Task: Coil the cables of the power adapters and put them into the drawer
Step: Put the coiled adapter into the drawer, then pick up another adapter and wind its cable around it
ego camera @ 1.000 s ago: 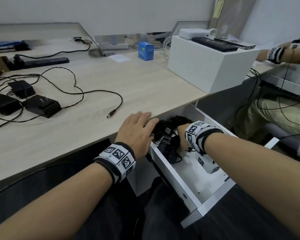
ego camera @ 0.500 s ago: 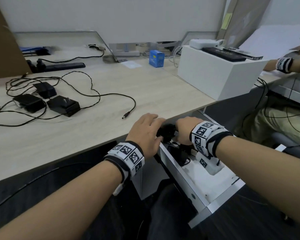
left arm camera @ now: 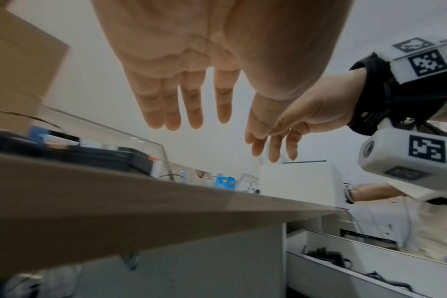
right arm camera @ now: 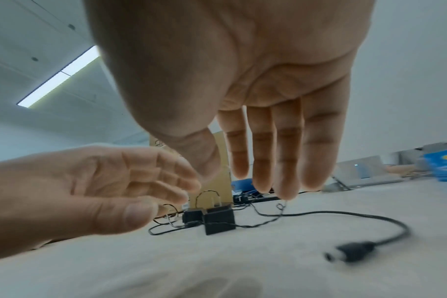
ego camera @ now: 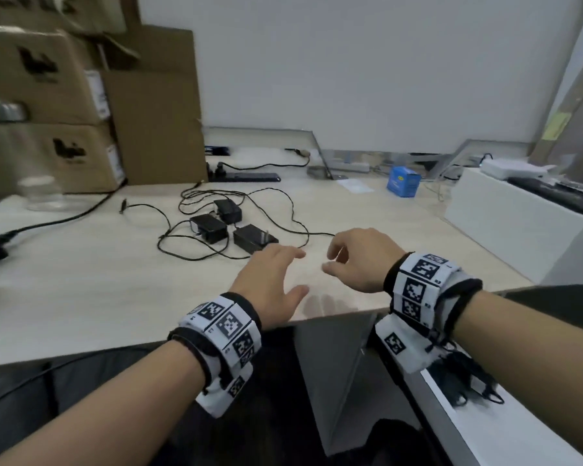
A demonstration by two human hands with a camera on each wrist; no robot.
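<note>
Hands: left hand (ego camera: 270, 280) and right hand (ego camera: 360, 260) hovering, fingers spread, holding nothing.
Risk: tangled black adapter cables (ego camera: 236, 227) beyond fingertips snagging, dragging neighbours.

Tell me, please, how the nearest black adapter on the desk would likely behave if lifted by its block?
The adapter itself looks rigid and boxy, so probably easy to grip. Its thin cable lies in loose loops, so it would likely dangle and may drag the neighbouring cables.

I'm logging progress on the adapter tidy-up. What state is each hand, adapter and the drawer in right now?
left hand: open, empty, above the desk
right hand: open, fingers loosely curled, empty
three power adapters: on the desk, cables uncoiled and tangled
barrel plug: lying loose under the right hand
drawer: open, coiled black cables inside
</note>
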